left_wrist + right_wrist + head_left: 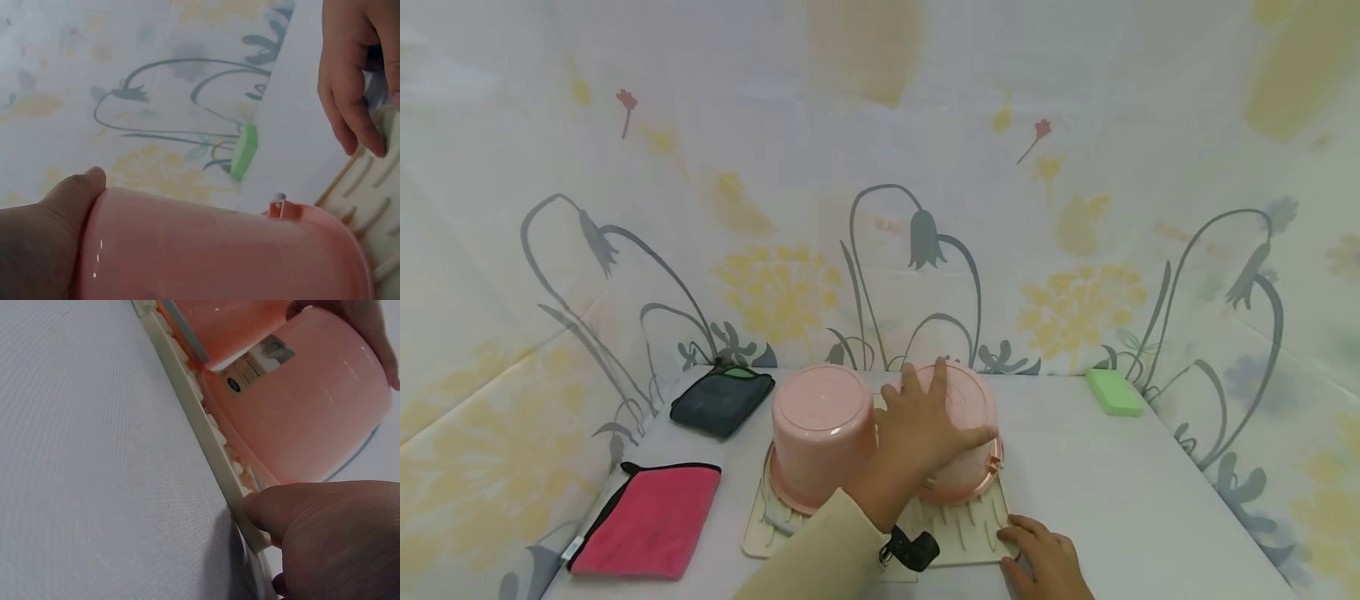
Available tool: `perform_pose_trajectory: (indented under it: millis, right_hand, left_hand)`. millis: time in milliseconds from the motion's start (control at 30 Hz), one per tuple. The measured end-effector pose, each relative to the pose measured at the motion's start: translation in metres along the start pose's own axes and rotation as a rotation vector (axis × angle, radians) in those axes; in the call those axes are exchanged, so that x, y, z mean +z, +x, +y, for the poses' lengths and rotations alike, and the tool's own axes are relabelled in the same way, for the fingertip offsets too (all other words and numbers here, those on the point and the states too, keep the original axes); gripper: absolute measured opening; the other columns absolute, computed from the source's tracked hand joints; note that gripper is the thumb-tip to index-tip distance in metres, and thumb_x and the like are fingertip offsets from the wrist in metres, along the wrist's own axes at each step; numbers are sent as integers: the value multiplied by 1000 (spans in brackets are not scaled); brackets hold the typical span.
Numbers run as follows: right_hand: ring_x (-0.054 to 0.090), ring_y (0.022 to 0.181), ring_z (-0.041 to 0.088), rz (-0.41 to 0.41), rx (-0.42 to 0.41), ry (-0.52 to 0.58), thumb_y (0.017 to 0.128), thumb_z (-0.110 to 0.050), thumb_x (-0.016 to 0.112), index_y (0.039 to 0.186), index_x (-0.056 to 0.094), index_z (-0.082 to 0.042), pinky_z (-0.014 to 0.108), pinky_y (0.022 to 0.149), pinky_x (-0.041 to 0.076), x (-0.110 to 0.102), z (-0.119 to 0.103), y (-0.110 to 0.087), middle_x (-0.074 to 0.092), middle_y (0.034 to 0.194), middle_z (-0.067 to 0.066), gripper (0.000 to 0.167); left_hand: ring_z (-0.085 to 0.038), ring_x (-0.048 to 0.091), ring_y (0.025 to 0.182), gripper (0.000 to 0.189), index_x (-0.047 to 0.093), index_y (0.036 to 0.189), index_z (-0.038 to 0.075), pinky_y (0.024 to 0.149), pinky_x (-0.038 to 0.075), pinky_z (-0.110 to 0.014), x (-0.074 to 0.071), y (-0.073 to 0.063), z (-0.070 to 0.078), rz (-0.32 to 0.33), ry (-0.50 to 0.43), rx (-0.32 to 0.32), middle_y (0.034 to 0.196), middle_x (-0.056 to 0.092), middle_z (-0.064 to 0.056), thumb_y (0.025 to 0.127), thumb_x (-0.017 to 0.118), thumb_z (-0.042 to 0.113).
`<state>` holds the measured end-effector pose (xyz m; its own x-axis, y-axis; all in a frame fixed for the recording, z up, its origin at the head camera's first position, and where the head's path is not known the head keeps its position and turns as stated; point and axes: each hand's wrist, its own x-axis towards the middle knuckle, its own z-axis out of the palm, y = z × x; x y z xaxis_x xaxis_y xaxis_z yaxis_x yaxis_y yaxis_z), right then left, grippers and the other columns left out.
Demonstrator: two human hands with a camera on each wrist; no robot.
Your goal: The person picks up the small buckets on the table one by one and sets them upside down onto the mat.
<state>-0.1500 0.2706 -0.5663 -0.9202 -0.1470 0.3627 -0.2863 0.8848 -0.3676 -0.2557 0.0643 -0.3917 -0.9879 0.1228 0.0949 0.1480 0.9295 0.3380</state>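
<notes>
Two pink buckets stand upside down, side by side, on a cream ridged drain board. My left hand (917, 425) reaches across to the right bucket (970, 400) and grips its upturned base with spread fingers; the thumb lies on its side in the left wrist view. The left bucket (820, 408) stands beside my forearm, untouched by the fingers. At the near right corner of the drain board (958, 533), my right hand (1045, 558) holds the edge between thumb and fingers. A paper label (256, 365) shows on the right bucket in the right wrist view.
A folded pink cloth (647, 521) with black trim lies at the left front. Behind it is a dark folded cloth (722, 404). A green block (1114, 392) lies at the back right, close to the flowered backdrop (880, 292).
</notes>
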Motion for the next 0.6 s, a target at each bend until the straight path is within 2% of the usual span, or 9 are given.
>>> perform_pose_trajectory:
  millis: [100,267,433,600]
  right_hand:
    - [69,108,33,1,1,11,80,-18,87,106,76,-17,56,87,53,-1,1,0,72,124,10,28]
    - [68,112,34,-65,41,28,83,-21,85,108,76,-18,56,91,52,-2,0,2,71,128,10,27]
    - [68,115,34,-102,62,35,84,-22,84,109,76,-18,56,93,51,-5,0,2,70,129,11,27]
    - [69,110,33,-44,26,27,82,-20,86,106,76,-17,55,89,52,-4,2,2,72,125,10,26]
  left_hand:
    - [-48,42,141,122,17,169,35,104,45,-67,6,7,0,-3,-26,-15,170,24,-16,72,62,94]
    - [-45,39,143,115,25,168,31,108,40,-66,13,18,-2,-1,-74,0,170,25,-13,76,64,89]
    - [-42,36,146,112,31,166,26,112,39,-61,20,24,-7,-12,-59,60,171,23,-11,77,66,84]
    - [-44,32,150,115,29,167,22,116,40,-57,19,26,-12,-61,-50,138,173,16,-15,76,73,77]
